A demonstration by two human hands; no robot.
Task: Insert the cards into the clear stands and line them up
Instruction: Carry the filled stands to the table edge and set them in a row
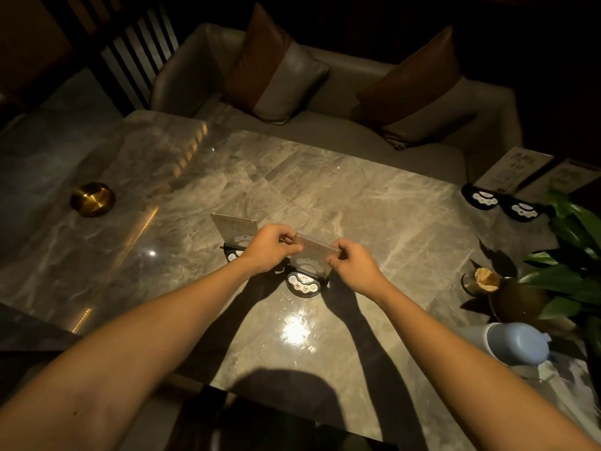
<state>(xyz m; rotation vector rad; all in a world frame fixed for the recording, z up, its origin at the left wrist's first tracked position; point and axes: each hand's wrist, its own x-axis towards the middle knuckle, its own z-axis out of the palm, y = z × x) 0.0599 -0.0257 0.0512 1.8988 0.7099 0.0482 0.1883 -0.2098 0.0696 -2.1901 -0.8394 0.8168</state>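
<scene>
On the marble table, a clear stand rises from a black base with round buttons. My left hand pinches its upper left corner and my right hand pinches its upper right corner. I cannot tell whether a card sits inside it. Just behind my left hand stands a second clear stand holding a card, its black base partly hidden by my wrist. Two more stands with cards on black bases are at the table's far right edge.
A brass bowl rests at the far left. At the right edge are a potted plant, a toothpick holder and a pale blue jug. A sofa with cushions lies beyond the table.
</scene>
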